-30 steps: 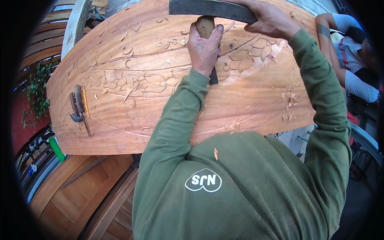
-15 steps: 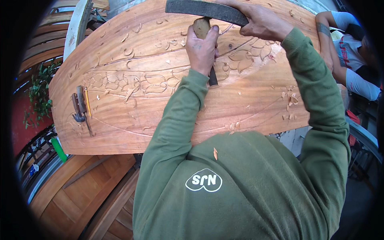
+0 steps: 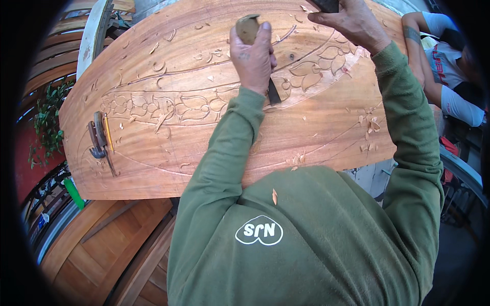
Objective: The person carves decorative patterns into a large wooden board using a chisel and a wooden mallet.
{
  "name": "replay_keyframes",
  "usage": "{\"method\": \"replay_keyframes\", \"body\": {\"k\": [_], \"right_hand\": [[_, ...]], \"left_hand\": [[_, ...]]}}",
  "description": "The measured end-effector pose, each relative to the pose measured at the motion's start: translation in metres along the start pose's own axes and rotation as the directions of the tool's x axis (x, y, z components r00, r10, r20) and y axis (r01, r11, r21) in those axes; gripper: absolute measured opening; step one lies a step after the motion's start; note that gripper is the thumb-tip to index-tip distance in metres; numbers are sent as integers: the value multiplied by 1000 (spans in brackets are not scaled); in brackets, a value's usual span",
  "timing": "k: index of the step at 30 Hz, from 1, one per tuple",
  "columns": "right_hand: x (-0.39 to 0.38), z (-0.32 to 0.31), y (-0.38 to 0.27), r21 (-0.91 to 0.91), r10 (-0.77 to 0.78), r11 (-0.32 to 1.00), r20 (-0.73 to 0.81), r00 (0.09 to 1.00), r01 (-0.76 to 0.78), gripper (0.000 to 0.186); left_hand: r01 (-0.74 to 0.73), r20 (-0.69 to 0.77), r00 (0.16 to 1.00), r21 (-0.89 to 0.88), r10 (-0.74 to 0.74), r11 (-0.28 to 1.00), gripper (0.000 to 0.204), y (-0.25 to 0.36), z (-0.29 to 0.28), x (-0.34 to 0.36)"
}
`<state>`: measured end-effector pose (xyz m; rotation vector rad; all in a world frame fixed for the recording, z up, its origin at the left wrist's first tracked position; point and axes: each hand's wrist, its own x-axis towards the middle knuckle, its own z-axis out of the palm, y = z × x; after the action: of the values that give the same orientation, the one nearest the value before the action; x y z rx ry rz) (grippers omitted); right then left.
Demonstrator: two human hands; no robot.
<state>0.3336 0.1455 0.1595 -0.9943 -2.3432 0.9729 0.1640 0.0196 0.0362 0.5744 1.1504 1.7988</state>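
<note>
My left hand [image 3: 253, 64] is wrapped round the round wooden handle of a chisel [image 3: 274, 94]. The chisel's dark blade slants down to a broad wooden panel [image 3: 214, 143], its edge beside carved leaf and flower lines [image 3: 309, 76]. Up at the top right, my right hand [image 3: 357, 23] grips a dark bar [image 3: 325, 4], raised apart from the chisel handle. Most of the bar is cut off by the picture's upper edge. Curled wood shavings [image 3: 372, 125] lie scattered over the panel.
Several hand tools [image 3: 97, 135] and a yellow pencil [image 3: 107, 127] lie at the panel's left end. Another person's arm [image 3: 414, 51] rests at the right edge. Wooden door panels [image 3: 109, 234] stand lower left; a leafy plant [image 3: 48, 122] is at far left.
My right hand has lifted the dark bar up and to the right, away from the chisel handle. My left hand has shifted slightly left, and the chisel leans a bit more.
</note>
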Motion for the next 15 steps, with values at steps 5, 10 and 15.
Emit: {"method": "replay_keyframes", "body": {"k": [5,10,15], "right_hand": [[7,-7,-16,-181,-89,982,-153,984,61,86],[36,-30,-2,145,-99,977,-347,933,157,83],[24,-3,19,28,-94,994,-330,939,109,85]], "left_hand": [[-52,18,999,84,51,995,34,-11,6,9],[-17,104,995,63,10,998,35,-14,11,7],[-3,81,997,98,-5,995,34,-15,12,4]]}}
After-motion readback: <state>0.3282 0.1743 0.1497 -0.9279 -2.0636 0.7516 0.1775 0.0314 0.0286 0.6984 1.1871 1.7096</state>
